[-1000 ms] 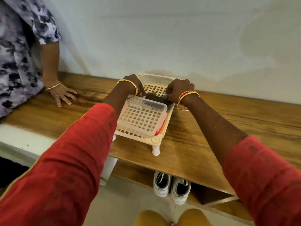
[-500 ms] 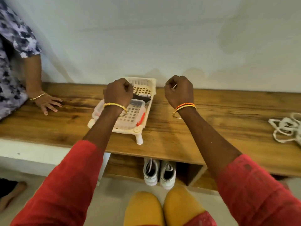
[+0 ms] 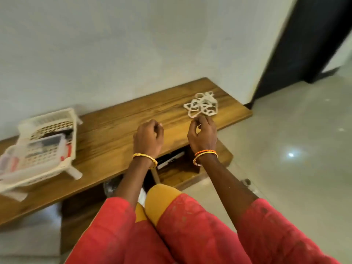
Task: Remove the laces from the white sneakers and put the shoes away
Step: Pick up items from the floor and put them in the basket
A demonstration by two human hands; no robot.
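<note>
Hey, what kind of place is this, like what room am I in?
Probably a home entryway or hallway. A low wooden bench with open cubbies underneath runs along a plain wall, white shoelaces lie piled on top near a plastic basket, and a glossy tiled floor leads to a dark doorway.

Both arms extend forward from red sleeves, forearms bare, wrists raised. The left hand (image 3: 148, 138) is held back-up with its fingers curled inward, gripping nothing visible. The right hand (image 3: 202, 135) is level with it, just to its right, fingers bent and thumb drawn toward the fingertips; any pinched item cannot be made out.
</note>
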